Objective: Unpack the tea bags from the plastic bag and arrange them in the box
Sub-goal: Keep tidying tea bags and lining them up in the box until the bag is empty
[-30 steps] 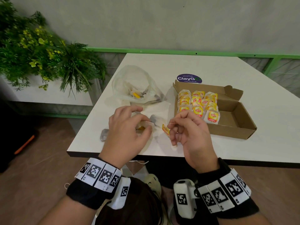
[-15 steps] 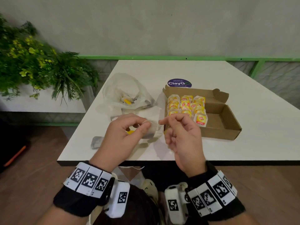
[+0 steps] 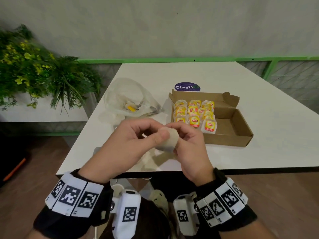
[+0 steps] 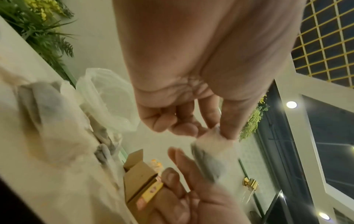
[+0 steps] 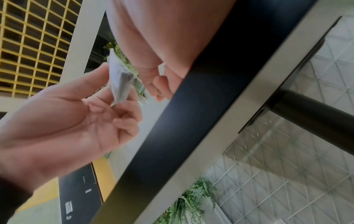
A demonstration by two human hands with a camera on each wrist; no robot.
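Writing: "Lipton" reads on the yellow tags of the tea bags in the box; a dark round sticker on the table behind them reads "ClayGo", its small line too fine to read.
Held tea bag: raised above the table's near edge, between both hands, in front of the box.
Left hand: thumb and forefinger pinch the bag's top edge; the other fingers curl in.
Right hand: fingers curled, pinching the same bag from the other side.
Box: brown cardboard, lid flap open at the back; three rows of tagged bags fill its left part, the right part shows bare card.
Plastic bag: clear, crumpled, left of the box, with a yellow tag and a few bags inside.
Left wrist view only: a yellow tag lies tucked against the right hand's fingers, and loose tea bags lie on the table.
Right wrist view only: the bag's dark tea fill and the table's dark underside edge.
Plant: green with yellow flowers, left of the table.
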